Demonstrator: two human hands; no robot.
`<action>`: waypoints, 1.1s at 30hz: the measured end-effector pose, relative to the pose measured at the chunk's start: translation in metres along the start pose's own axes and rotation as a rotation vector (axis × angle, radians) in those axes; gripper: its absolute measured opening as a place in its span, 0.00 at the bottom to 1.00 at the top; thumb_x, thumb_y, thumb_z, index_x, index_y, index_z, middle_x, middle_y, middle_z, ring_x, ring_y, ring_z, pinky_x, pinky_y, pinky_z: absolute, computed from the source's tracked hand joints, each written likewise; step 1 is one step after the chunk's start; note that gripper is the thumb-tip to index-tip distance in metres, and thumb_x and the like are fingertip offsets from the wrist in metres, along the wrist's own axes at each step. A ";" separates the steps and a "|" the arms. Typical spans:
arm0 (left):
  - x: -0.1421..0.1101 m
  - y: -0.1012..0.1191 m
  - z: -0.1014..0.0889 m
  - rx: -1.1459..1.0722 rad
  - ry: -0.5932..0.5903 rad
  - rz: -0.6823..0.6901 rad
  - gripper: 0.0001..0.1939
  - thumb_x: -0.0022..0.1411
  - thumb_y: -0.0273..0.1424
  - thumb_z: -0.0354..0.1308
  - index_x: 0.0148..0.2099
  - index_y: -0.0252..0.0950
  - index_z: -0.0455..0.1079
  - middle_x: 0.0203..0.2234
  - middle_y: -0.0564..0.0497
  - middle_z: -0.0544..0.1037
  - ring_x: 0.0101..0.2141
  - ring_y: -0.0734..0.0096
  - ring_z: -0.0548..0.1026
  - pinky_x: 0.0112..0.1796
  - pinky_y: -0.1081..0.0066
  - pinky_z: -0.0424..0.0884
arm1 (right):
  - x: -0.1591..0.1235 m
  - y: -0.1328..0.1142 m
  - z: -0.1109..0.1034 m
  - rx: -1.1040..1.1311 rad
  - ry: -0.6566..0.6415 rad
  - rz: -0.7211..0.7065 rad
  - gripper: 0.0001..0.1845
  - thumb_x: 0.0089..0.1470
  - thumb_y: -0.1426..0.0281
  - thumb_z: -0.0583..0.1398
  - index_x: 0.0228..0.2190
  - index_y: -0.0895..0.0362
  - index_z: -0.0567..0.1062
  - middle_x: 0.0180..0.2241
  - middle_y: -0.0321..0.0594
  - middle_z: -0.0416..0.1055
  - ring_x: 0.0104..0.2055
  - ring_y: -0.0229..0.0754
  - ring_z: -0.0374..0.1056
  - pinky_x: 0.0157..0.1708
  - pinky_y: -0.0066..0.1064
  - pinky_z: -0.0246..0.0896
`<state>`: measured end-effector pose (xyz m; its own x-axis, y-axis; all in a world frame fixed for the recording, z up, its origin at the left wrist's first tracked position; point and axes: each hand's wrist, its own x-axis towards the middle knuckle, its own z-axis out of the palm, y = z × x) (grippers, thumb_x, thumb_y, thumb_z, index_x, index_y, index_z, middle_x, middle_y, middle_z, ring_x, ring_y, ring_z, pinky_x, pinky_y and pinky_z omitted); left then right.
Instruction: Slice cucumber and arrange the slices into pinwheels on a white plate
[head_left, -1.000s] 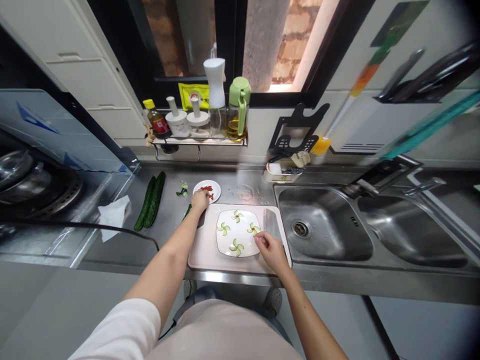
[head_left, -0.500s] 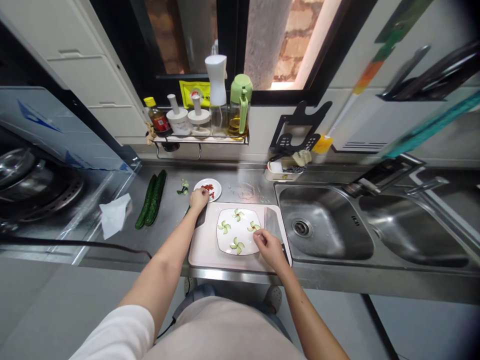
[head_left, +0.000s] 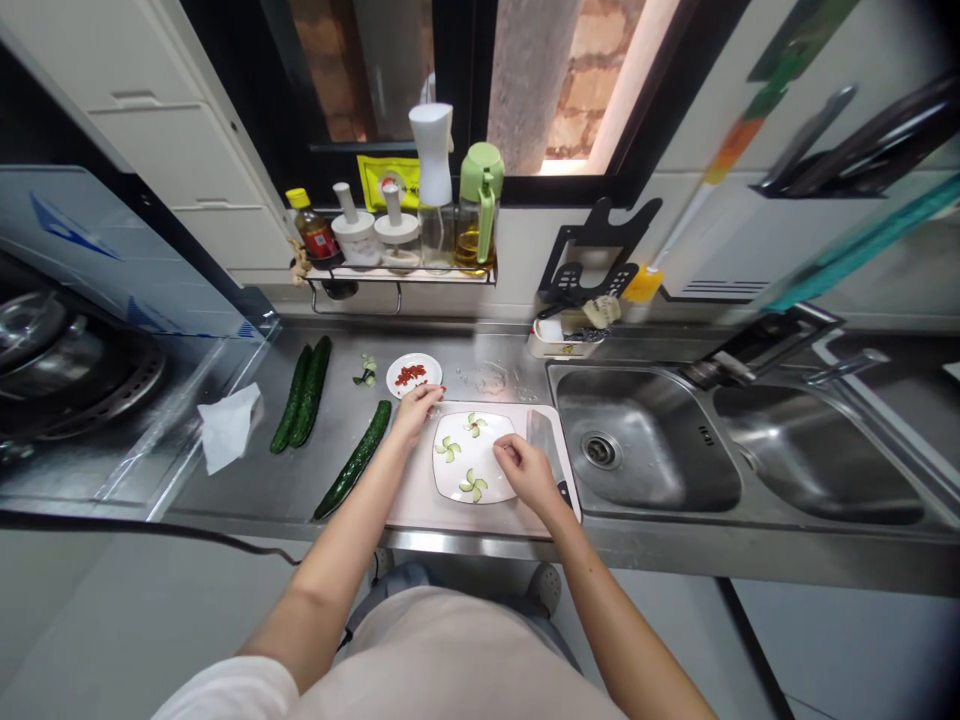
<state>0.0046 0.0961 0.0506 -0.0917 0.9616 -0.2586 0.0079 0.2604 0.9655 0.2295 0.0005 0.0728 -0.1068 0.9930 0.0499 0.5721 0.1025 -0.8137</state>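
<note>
Both hands (head_left: 420,408) (head_left: 526,472) near square plate (head_left: 477,456)

Kitchen: double steel sink (head_left: 649,440), stove with pot (head_left: 49,350), seasoning rack (head_left: 405,278) below window.

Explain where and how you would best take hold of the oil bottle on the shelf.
I would take the oil bottle by its green handle, coming from the front. The bottle stands upright on the shelf, and the handle runs down the side facing the person, while the white-topped bottle crowds its left side.
</note>
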 end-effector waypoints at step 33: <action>-0.096 0.005 0.018 0.301 -0.108 0.578 0.12 0.60 0.37 0.58 0.43 0.38 0.76 0.34 0.49 0.76 0.26 0.77 0.66 0.30 0.74 0.65 | 0.014 -0.025 0.005 0.417 -0.037 0.016 0.09 0.49 0.64 0.60 0.25 0.57 0.73 0.28 0.38 0.73 0.31 0.38 0.67 0.34 0.30 0.61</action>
<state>0.0311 0.0066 0.0801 0.1109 0.9530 0.2818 0.3051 -0.3025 0.9030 0.2095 0.0119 0.0910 -0.1343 0.9907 0.0207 0.1967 0.0471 -0.9793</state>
